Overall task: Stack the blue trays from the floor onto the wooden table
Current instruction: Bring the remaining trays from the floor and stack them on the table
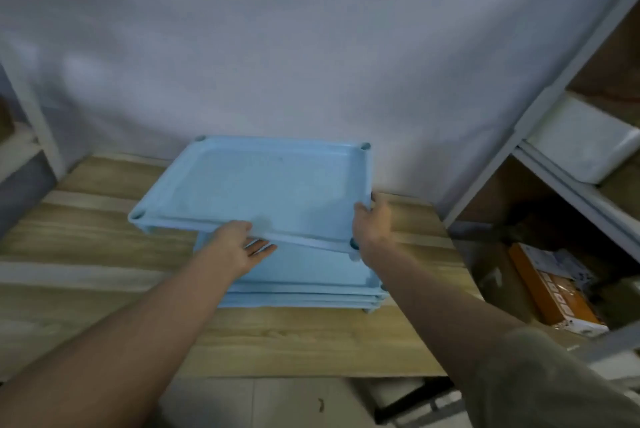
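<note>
both hands are on one blue tray (256, 181), held above a stack of blue trays (304, 283) that sits on the wooden table (104, 240), toward its right side and close to the pale curtain (311, 39) at the far edge. the held tray is skewed: it reaches further left and further back than the stack, and its near edge slants across the top of the pile, lower at the right. the left hand (239, 247) is at the tray's near edge, thumb on the upper face and fingers (261, 249) spread flat beneath it, so it pinches the rim loosely. the right hand (372, 223) is closed on the tray's right edge near the near-right corner.

the step in hand looks like placing this tray on the pile. the next move calls for swinging it to the right and toward the person until its corners line up with those of the tray below, then lowering it level so it nests, not perching askew. the left fingers must slide out from under before it settles. a metal shelf (554, 164) stands just right of the table.
</note>
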Action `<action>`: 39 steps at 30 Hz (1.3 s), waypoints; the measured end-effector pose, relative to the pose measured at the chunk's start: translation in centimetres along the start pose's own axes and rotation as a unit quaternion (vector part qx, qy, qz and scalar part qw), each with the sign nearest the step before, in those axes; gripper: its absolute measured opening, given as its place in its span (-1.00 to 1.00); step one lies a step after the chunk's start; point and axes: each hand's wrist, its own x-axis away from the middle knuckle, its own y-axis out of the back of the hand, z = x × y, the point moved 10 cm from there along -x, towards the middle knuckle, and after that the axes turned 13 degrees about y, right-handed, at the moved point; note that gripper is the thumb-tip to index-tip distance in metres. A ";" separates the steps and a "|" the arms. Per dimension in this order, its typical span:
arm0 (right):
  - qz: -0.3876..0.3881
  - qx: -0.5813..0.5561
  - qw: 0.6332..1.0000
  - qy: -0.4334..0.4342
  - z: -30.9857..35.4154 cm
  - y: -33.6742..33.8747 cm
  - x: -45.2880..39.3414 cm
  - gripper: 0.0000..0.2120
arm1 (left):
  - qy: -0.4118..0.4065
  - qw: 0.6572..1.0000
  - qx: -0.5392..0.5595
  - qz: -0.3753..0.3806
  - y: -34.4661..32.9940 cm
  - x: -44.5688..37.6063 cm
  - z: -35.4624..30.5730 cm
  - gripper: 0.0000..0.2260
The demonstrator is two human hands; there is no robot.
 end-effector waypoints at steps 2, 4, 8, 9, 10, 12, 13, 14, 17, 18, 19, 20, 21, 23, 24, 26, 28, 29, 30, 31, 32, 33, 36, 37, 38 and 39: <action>0.016 0.001 1.000 0.001 1.1 -0.7 -0.9 -0.78 | -0.006 1.000 -0.016 0.001 0.3 0.7 -1.2 -0.92; 0.021 -0.015 1.000 0.006 1.8 -1.0 -1.6 -0.75 | -0.016 1.000 -0.024 0.012 0.1 1.3 -2.7 -0.96; -0.004 -0.004 1.000 0.015 1.7 1.2 -2.6 -0.72 | -0.030 0.999 -0.001 0.030 -1.3 0.5 -4.5 -0.88; -0.010 0.003 1.000 0.014 1.3 1.9 -2.9 -0.74 | -0.034 0.999 0.007 0.028 -1.6 -0.1 -4.7 -0.87; -0.013 0.006 1.000 0.013 0.8 2.4 -3.3 -0.76 | -0.032 0.999 0.013 0.027 -1.8 -0.6 -4.5 -0.88; -0.014 0.015 1.000 0.005 -0.6 3.2 -3.9 -0.80 | -0.023 0.999 0.016 0.016 -2.0 -1.3 -3.5 -0.91; -0.013 0.018 1.000 -0.002 -1.5 3.5 -4.0 -0.81 | -0.019 1.000 0.017 0.007 -1.8 -1.6 -2.9 -0.92; -0.012 0.019 1.000 -0.008 -2.5 3.6 -4.1 -0.81 | -0.014 1.000 0.019 0.001 -1.8 -1.9 -2.2 -0.90; 0.005 0.022 1.000 -0.019 -5.0 3.3 -4.6 -0.76 | -0.012 0.999 0.022 -0.026 -1.2 -2.7 -1.0 -0.83; 0.012 0.030 0.999 -0.021 -5.7 3.1 -4.9 -0.74 | -0.012 0.999 0.027 -0.031 -1.0 -2.8 -0.8 -0.82; 0.020 0.043 0.999 -0.024 -6.3 2.8 -5.1 -0.73 | -0.011 0.999 0.030 -0.039 -0.6 -3.1 -0.5 -0.83; 0.027 0.054 0.998 -0.028 -7.0 2.6 -5.3 -0.73 | -0.008 0.999 0.031 -0.044 -0.5 -3.2 -0.3 -0.86; 0.035 0.061 0.997 -0.031 -7.6 2.3 -5.7 -0.72 | -0.004 0.998 0.025 -0.050 -0.3 -3.4 -0.1 -0.90; 0.050 0.065 0.996 -0.037 -8.4 1.8 -6.1 -0.68 | 0.009 0.998 0.025 -0.056 -0.1 -3.7 0.2 -0.94; 0.054 0.064 0.996 -0.041 -8.9 1.6 -6.6 -0.67 | 0.010 0.998 0.024 -0.060 -0.2 -4.1 0.3 -0.93; 0.063 0.064 0.995 -0.044 -9.7 1.4 -7.3 -0.67 | 0.014 0.998 0.017 -0.065 -0.4 -4.6 0.4 -0.92; 0.071 0.073 0.994 -0.038 -10.2 1.4 -7.8 -0.69 | 0.021 0.997 0.018 -0.067 -0.6 -5.1 0.9 -0.93; 0.074 0.078 0.993 -0.037 -10.5 1.5 -8.0 -0.70 | 0.023 0.997 0.019 -0.071 -0.7 -5.3 1.2 -0.93; 0.078 0.082 0.993 -0.036 -10.9 1.6 -8.2 -0.71 | 0.025 0.997 0.018 -0.073 -0.8 -5.4 1.5 -0.93; 0.082 0.087 0.992 -0.038 -11.3 1.7 -8.3 -0.71 | 0.025 0.997 0.015 -0.075 -1.0 -5.6 1.7 -0.92; 0.084 0.089 0.992 -0.040 -11.8 1.9 -8.4 -0.71 | 0.026 0.997 0.015 -0.076 -1.2 -5.8 2.0 -0.92; 0.086 0.089 0.991 -0.045 -12.2 2.1 -8.3 -0.70 | 0.026 0.997 0.013 -0.078 -1.3 -5.9 2.2 -0.90; 0.085 0.081 0.991 -0.058 -13.5 2.6 -8.1 -0.68 | 0.026 0.996 0.010 -0.082 -1.9 -6.2 2.9 -0.88; 0.085 0.083 0.991 -0.062 -13.8 2.8 -8.0 -0.68 | 0.026 0.996 0.011 -0.085 -1.9 -6.3 3.1 -0.88; 0.084 0.082 0.991 -0.064 -14.2 2.9 -7.9 -0.68 | 0.027 0.996 0.010 -0.086 -2.0 -6.4 3.3 -0.88; 0.083 0.081 0.991 -0.068 -14.5 3.1 -7.8 -0.67 | 0.028 0.996 0.008 -0.088 -2.0 -6.5 3.5 -0.89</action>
